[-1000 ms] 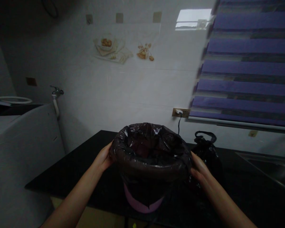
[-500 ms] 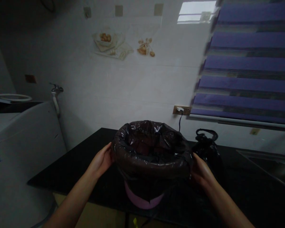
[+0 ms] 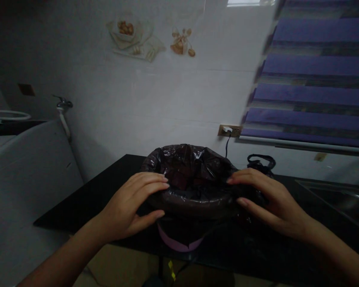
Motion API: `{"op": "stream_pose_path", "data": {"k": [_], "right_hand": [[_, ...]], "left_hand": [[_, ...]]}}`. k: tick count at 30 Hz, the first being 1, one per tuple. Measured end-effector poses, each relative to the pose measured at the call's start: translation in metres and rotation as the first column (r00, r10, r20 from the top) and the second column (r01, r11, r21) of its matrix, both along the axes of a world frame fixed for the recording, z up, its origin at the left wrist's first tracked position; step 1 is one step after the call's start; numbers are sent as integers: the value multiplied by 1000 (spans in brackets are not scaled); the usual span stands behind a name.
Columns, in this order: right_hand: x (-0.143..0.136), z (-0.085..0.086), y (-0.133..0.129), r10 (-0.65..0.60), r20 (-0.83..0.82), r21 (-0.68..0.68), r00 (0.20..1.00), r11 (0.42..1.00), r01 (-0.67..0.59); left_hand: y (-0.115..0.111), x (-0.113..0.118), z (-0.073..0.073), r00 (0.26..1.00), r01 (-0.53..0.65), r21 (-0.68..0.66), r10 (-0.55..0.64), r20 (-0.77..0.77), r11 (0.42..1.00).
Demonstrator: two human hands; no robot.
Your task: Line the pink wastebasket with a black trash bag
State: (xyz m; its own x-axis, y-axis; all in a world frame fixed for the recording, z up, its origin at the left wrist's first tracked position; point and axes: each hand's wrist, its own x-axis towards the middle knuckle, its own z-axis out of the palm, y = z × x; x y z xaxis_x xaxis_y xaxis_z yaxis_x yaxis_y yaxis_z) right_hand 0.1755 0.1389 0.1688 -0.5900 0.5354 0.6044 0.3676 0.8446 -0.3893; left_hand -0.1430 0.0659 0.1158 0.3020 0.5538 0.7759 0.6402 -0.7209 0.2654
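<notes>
A pink bin (image 3: 179,242) stands upright on the dark countertop, lined with a black plastic bag (image 3: 194,207) folded outward over its rim. My left hand (image 3: 134,203) is at the left side of the rim, fingers over the edge and thumb apart below them. On the right side, my right hand (image 3: 266,199) has its fingertips at the rim, with the thumb spread away from the fingers. Neither hand is closed around anything. The inside of the bag is dark.
Behind my right hand stands a tied black bag (image 3: 261,161). A sink (image 3: 341,199) is set into the countertop (image 3: 86,199) at the right. A plugged socket (image 3: 229,130) is on the wall. At the left are a white washing machine (image 3: 32,171) and a tap (image 3: 63,104).
Both hands have moved from the outer sides of the bin up to its rim, and their fingers now show over the edge. The view has tilted slightly down.
</notes>
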Motion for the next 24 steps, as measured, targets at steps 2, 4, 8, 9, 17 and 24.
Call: {"op": "stream_pose_path", "data": {"k": [2, 4, 8, 9, 17, 24], "right_hand": [[-11, 13, -4, 101, 223, -4, 969, 995, -103], [-19, 23, -4, 145, 374, -1, 916, 988, -156], [-29, 34, 0, 201, 591, -108, 782, 979, -171], [-30, 35, 2, 217, 618, -135, 756, 976, -171], [-31, 37, 17, 327, 683, -255, 654, 945, -207], [-39, 42, 19, 383, 738, -358, 555, 920, -159]], "left_hand": [[2, 8, 13, 971, 57, -6, -57, -233, 998], [5, 14, 23, 914, 48, -4, -46, -402, 999], [11, 22, 36, 826, 44, -90, -87, -556, 995], [12, 23, 38, 809, 37, -110, -95, -580, 993], [14, 24, 45, 743, -59, -209, -97, -662, 976], [14, 27, 54, 703, -140, -305, -122, -700, 942]]}}
